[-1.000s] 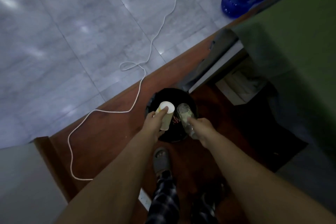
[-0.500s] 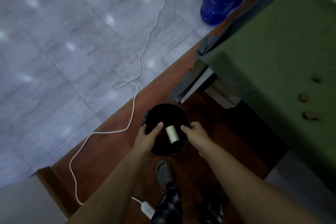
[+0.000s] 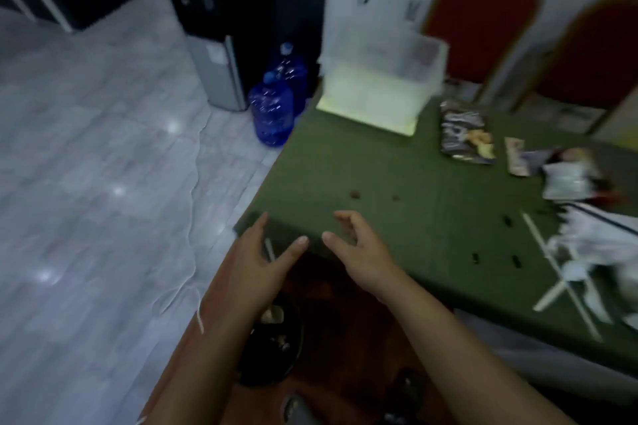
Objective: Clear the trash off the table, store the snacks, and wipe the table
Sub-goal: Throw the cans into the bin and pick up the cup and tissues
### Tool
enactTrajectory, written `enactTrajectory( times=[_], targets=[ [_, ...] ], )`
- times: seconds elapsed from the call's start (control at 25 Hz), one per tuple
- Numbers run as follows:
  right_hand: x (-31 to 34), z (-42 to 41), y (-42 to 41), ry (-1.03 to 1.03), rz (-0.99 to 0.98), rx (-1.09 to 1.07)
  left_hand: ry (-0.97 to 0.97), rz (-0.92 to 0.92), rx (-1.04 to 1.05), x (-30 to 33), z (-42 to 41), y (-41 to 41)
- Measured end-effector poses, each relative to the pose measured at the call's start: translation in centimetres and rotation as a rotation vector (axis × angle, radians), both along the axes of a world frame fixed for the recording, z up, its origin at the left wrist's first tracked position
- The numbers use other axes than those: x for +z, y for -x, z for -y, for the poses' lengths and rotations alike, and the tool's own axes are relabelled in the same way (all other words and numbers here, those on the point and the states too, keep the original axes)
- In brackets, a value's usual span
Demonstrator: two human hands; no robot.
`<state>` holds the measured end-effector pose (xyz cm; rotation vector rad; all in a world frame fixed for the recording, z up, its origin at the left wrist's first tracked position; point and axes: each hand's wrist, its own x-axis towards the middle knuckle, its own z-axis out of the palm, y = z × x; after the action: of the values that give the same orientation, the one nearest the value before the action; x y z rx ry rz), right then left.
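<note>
My left hand (image 3: 259, 260) and my right hand (image 3: 359, 248) hover empty at the near corner of the green table (image 3: 397, 183), fingers loosely spread. Below my left forearm the black trash bin (image 3: 276, 352) stands on the floor with cups inside. On the table lie a dark snack bag (image 3: 466, 136), a smaller snack packet (image 3: 518, 157), crumpled white wrappers (image 3: 569, 179), more white paper trash with straws (image 3: 593, 262) and small brown crumbs (image 3: 355, 195). A clear plastic storage box (image 3: 379, 82) stands at the table's far end.
Two blue water jugs (image 3: 272, 110) and a water dispenser (image 3: 214, 55) stand on the grey tiled floor to the left. Red chairs (image 3: 483, 17) line the table's far side. A white cable (image 3: 193, 217) runs across the floor.
The paper cup and plastic cup left my hands and dropped into the bin. Both hands rose empty to the table's corner, and my view lifted from the floor to the tabletop.
</note>
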<state>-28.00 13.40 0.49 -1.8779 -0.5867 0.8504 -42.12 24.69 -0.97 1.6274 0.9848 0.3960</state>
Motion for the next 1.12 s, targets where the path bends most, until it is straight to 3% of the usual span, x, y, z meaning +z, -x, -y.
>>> enactTrajectory(
  times=[0.2, 0.44, 0.8, 0.96, 1.12],
  targets=[
    [3.4, 12.3, -7.9, 0.046, 0.119, -0.277, -0.171, 0.005, -0.256, 5.0, 6.9, -8.6],
    [4.3, 27.1, -15.8, 0.126, 0.202, -0.518, -0.195, -0.007, -0.531, 6.2, 18.7, -19.2],
    [1.7, 39.8, -23.1, 0.220, 0.333, -0.674, -0.250, -0.156, -0.721, 3.7, 31.3, -30.8],
    [0.6, 42.8, -26.1, 0.384, 0.450, -0.679, -0.428, -0.211, -0.784, 2.7, 33.4, -36.3],
    [-1.0, 43.7, -28.1, 0.443, 0.404, -0.586, -0.627, -0.266, -0.866, 1.9, 34.5, -41.8]
  ],
)
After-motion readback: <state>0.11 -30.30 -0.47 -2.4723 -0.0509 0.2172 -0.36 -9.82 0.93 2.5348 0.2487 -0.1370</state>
